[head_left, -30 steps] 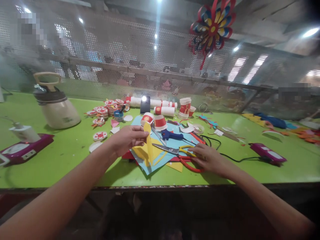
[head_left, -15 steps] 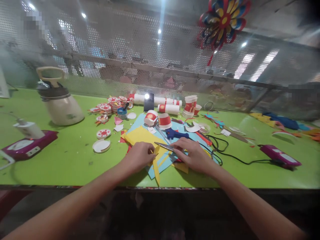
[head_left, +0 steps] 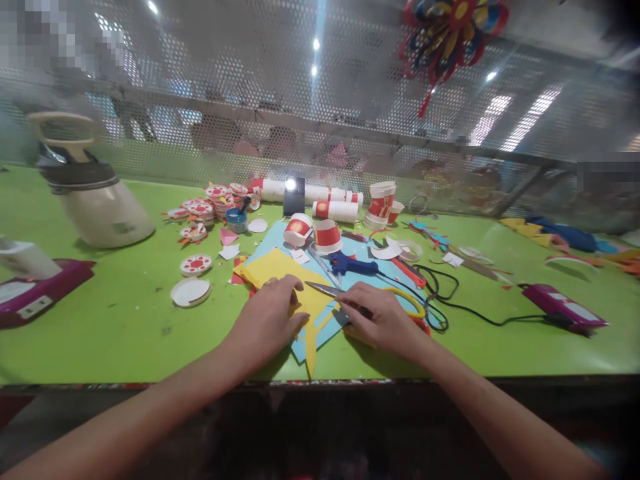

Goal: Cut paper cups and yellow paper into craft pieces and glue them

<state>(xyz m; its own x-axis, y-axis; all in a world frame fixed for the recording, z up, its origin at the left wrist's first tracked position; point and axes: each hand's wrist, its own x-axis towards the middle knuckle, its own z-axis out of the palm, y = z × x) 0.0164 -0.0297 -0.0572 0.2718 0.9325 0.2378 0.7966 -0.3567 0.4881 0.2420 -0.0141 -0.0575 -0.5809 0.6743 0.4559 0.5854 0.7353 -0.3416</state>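
Observation:
A yellow sheet of paper (head_left: pixel 273 267) lies over light blue paper (head_left: pixel 265 241) in front of me, and a narrow yellow strip (head_left: pixel 311 350) points toward the table edge. My left hand (head_left: pixel 270 313) rests over the yellow sheet, thumb and forefinger apart. A small yellow scrap shows by its thumb; whether they touch I cannot tell. My right hand (head_left: pixel 377 313) grips a pair of scissors (head_left: pixel 320 288) around the middle, closed blades pointing left toward my left hand. A yellow loop (head_left: pixel 413 301) shows behind the right hand, seemingly a handle. Just beyond lies a blue glue gun (head_left: pixel 353 265).
Paper cups (head_left: pixel 327 237) stand behind the glue gun, with stacked cups (head_left: pixel 381 203) further back. Round red-patterned discs (head_left: pixel 196 265) lie left. A black cord (head_left: pixel 480 320) runs to a purple power strip (head_left: pixel 565 308). A large jug (head_left: pixel 107 207) stands far left.
My left hand has let go of the small yellow piece it pinched, and its fingers have spread. The scissors stay in my right hand. The view has shifted slightly right.

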